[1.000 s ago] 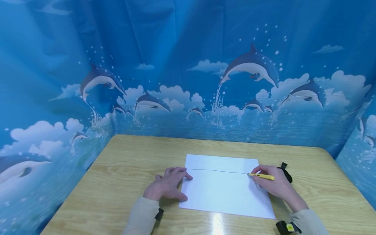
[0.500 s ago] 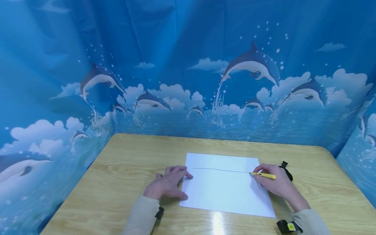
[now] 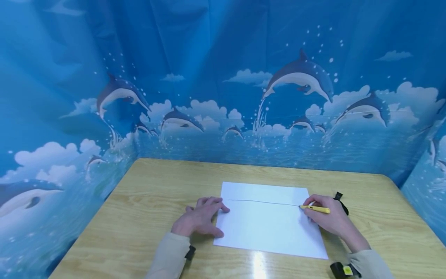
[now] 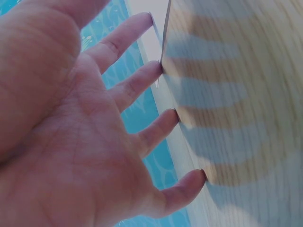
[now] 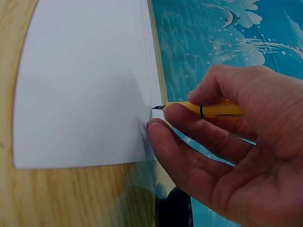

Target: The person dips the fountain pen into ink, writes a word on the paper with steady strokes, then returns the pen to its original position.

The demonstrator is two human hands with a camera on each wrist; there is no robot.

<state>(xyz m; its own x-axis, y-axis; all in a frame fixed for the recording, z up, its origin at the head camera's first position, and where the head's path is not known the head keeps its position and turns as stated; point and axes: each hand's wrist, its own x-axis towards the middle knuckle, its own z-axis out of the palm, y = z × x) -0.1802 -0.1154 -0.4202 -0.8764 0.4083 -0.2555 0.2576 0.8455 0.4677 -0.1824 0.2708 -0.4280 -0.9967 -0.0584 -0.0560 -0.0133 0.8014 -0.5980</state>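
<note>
A white sheet of paper (image 3: 268, 228) lies on the wooden table, with one thin dark line running across its upper part. My right hand (image 3: 329, 217) pinches a yellow fountain pen (image 3: 319, 209) between thumb and fingers. In the right wrist view the dark nib of the pen (image 5: 180, 109) meets the paper (image 5: 85, 85) at the end of the line. At the sheet's left edge my left hand (image 3: 199, 219) rests with fingers spread, fingertips and thumb on the paper's border. The left wrist view shows the same hand (image 4: 90, 137) from the palm side, its fingertips against the table.
The wooden table (image 3: 139, 217) reaches back to a blue curtain (image 3: 209, 58) printed with dolphins and clouds. A black object (image 3: 342, 204) lies behind my right hand, partly hidden. Black straps with small devices sit at both wrists.
My right hand and the pen have slid slightly to the right, and the dark line has grown longer in that direction. The left hand has stayed in place on the paper.
</note>
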